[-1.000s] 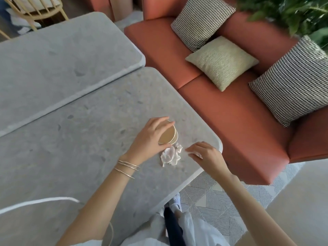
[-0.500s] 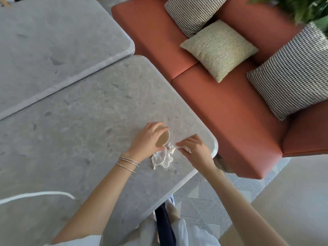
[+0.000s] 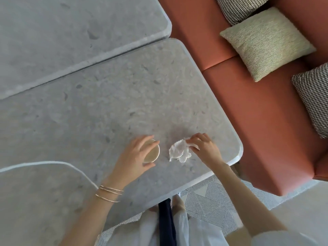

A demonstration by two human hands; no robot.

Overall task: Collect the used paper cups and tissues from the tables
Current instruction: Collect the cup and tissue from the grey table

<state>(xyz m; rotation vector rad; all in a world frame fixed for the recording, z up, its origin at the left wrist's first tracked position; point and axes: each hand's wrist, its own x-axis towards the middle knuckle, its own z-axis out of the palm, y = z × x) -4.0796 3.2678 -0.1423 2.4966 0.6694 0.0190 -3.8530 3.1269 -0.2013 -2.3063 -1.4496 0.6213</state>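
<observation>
Paper cup: near the near right corner of the grey stone table, set in a little from the near edge. Its open mouth faces up at my camera, so the long axis runs roughly along my line of sight. I cannot tell whether its base sits on the top.

Tissue: white, crumpled, no clear long axis. It lies just right of the cup, apart from it and closer to the corner.

Left hand: comes in from the near edge. The fingers curl over the far side of the cup and the thumb lies along the near side, so the cup is gripped. Thin bracelets on that wrist.

Right hand: knuckles up, fingers bent, pinching the right edge of the tissue against the thumb. The forearm crosses the table's near edge.

Surroundings: a second grey table butts against the far edge, and a third overlaps the near left. A rust-orange sofa runs along the right edge, with a pale green cushion between two checked cushions. Striped rug below.
</observation>
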